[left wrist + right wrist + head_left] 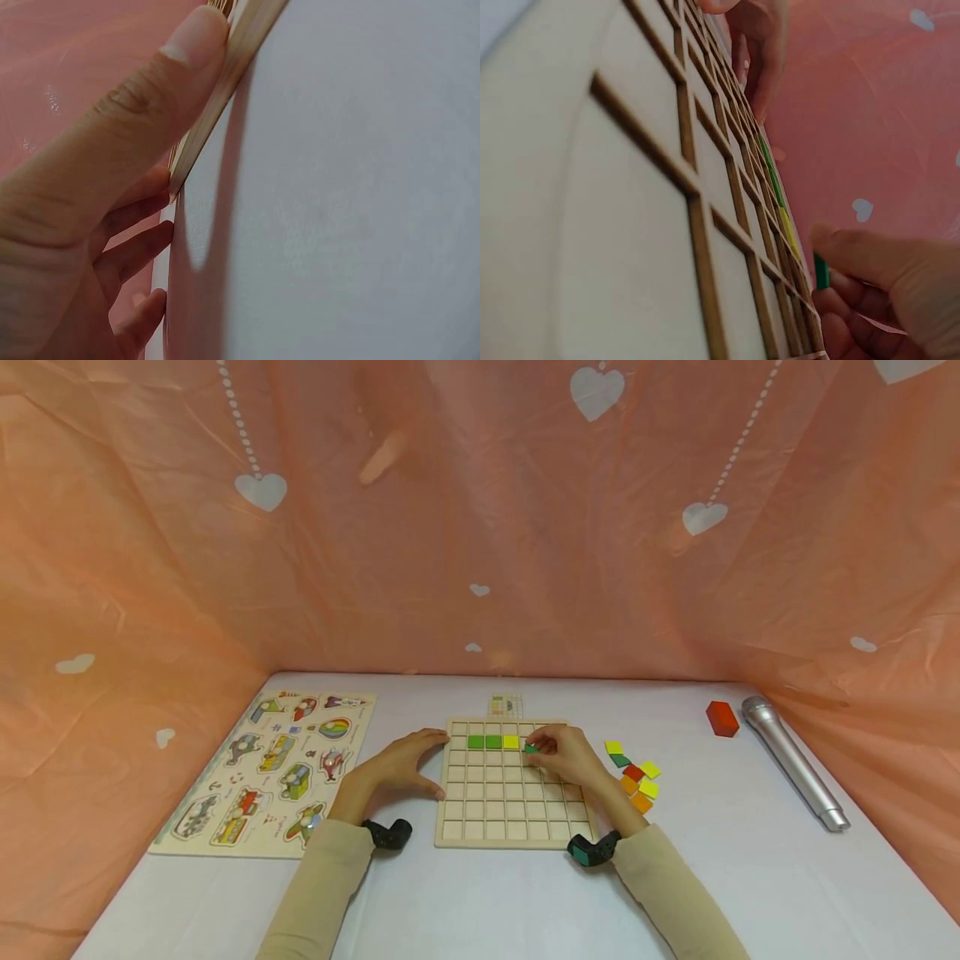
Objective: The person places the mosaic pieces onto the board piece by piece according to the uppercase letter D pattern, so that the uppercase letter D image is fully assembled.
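Observation:
A wooden grid board (495, 817) lies on the table in the head view. In its second row sit two green tiles (484, 742) and a yellow tile (511, 742). My right hand (572, 755) pinches a dark green tile (531, 749) over the same row, just right of the yellow one. The right wrist view shows this green tile (822, 271) edge-on between thumb and fingers. My left hand (405, 762) is spread along the board's left edge. In the left wrist view its thumb (150, 94) lies against the board's side (217, 105), fingers extended.
Several loose yellow, orange, red and green tiles (634, 772) lie right of the board. A small pattern card (505, 705) sits behind it. To the left is a wooden picture puzzle (262, 768). A red block (722, 719) and a silver microphone (795, 764) lie far right.

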Demonstrator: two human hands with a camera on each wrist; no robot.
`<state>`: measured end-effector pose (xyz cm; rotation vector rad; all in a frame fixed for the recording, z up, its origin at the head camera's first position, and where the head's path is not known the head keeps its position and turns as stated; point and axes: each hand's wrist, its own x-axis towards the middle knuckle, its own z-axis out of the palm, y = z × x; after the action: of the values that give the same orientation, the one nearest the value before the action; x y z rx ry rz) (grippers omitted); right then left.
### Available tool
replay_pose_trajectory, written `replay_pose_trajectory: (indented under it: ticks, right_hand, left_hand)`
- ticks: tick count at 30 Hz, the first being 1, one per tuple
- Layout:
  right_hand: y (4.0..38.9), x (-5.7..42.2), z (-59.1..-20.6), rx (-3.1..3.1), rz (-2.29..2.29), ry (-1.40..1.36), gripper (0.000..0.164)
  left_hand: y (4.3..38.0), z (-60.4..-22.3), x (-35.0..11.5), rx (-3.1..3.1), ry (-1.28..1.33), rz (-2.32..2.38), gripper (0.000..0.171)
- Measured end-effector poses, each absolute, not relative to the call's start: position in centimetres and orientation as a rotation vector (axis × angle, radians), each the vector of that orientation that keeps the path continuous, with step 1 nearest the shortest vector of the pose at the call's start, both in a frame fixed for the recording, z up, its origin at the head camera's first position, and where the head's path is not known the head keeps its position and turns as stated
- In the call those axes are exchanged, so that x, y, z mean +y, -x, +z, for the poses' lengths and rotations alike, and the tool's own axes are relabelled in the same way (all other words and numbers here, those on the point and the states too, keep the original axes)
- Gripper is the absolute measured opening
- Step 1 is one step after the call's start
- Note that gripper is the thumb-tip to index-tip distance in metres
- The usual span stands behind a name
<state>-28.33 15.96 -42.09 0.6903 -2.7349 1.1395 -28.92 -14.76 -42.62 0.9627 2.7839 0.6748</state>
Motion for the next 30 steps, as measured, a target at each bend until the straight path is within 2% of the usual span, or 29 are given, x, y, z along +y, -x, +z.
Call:
replay_pose_trajectory:
  ticks: [18, 30]
  right_hand:
    - [28.9, 15.8, -43.7, -2.753, 1.167, -0.617, 0.017]
    - [28.7, 16.4, -42.8, -2.782, 1.125, -0.792, 0.015]
  left_hand:
    - [28.7, -42.7, -14.6, 2.785, -0.931, 0.718, 0.092]
    - [28.8, -43.0, -14.6, 2.783, -0.921, 0.706, 0.093]
